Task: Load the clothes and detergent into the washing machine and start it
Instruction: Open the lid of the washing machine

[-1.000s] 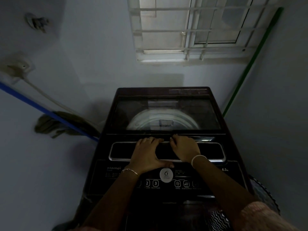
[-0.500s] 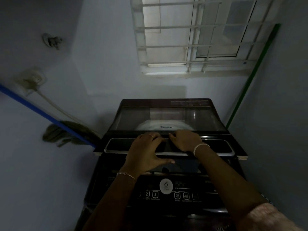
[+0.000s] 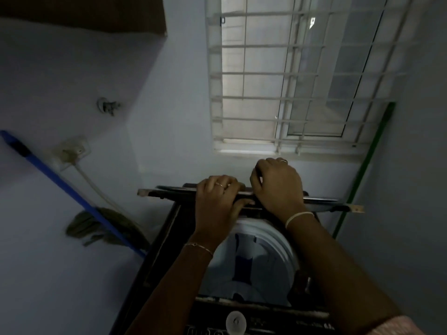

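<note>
Nearest the camera, the control panel (image 3: 266,322) of the washing machine (image 3: 164,238) was seen along the bottom edge, dark and not yet touched. Just beyond it the pale drum (image 3: 263,240) lay exposed, and a dark blue shape was made out inside, though it could not be told whether that was a garment or part of the drum. Above the drum the lid (image 3: 321,204) was held up, seen almost edge-on. It was gripped by the left hand (image 3: 217,201), with fingers curled over its top and the thumb pressed beneath. The right hand (image 3: 278,187) was set just beside the left, its fingers bent over the same edge. The step in hand was judged to be the opening of the lid, early in the task. No clothes or detergent were seen outside the machine. For the next move, the lid would need to be brought to a stable rest towards the wall, so that both hands could be freed for loading. Farther off, a blue-handled mop (image 3: 60,180) and a wall socket (image 3: 72,151) were seen at the left, a green pole (image 3: 362,165) at the right, and a barred window (image 3: 290,76) behind the machine.
</note>
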Tool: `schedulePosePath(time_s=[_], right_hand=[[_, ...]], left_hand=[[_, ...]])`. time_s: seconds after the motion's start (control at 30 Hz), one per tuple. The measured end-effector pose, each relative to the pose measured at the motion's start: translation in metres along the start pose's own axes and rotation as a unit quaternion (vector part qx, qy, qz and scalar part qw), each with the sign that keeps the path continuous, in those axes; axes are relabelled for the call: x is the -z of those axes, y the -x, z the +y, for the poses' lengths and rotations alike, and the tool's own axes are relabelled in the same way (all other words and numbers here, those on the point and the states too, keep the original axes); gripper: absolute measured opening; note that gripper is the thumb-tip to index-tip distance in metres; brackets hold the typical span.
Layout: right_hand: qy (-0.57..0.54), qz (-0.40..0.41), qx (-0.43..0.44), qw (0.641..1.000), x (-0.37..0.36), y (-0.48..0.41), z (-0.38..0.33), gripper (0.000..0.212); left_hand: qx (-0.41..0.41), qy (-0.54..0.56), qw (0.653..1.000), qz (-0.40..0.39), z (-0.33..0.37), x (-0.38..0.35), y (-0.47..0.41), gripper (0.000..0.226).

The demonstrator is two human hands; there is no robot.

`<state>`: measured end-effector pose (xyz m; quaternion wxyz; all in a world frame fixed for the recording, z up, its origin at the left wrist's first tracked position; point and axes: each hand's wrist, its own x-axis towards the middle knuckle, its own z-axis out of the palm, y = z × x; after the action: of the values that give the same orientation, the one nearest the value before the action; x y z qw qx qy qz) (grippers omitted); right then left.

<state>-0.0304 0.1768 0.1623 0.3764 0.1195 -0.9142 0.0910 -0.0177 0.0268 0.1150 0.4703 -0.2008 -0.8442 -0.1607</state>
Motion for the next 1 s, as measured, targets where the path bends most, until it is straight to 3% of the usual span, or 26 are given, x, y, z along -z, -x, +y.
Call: schedulePosePath(time_s=[0.1, 0.2, 0.4, 0.6, 0.7, 0.9, 1.0], right_hand=[[0.014, 0.067, 0.007, 0.998, 0.003, 0.001, 0.001, 0.016], [0.034, 0.086, -0.002, 0.996, -0.002, 0.007, 0.005, 0.021], [0.068, 0.012, -0.001, 0.998, -0.023, 0.001, 0.021, 0.065], [0.093, -0.03, -0.004, 0.995, -0.032, -0.027, 0.027, 0.078], [0.09, -0.055, -0.02, 0.994, -0.038, -0.043, 0.028, 0.085], [0.068, -0.117, -0.033, 0.99, -0.046, -0.083, 0.039, 0.086], [0.07, -0.128, -0.037, 0.989, -0.052, -0.099, 0.046, 0.088]], left_hand=[[0.011, -0.008, 0.999, 0.037, 0.003, -0.008, -0.027, 0.006], [0.018, -0.031, 0.999, 0.032, 0.002, -0.019, -0.053, 0.01], [0.013, -0.067, 0.997, 0.04, -0.008, -0.038, -0.094, 0.013], [0.005, -0.05, 0.998, 0.025, -0.019, -0.054, -0.118, 0.016], [-0.003, -0.044, 0.998, -0.032, -0.03, -0.061, -0.119, 0.033], [-0.002, -0.078, 0.973, -0.219, -0.054, -0.073, -0.121, 0.077], [0.007, -0.09, 0.961, -0.261, -0.058, -0.079, -0.137, 0.083]])
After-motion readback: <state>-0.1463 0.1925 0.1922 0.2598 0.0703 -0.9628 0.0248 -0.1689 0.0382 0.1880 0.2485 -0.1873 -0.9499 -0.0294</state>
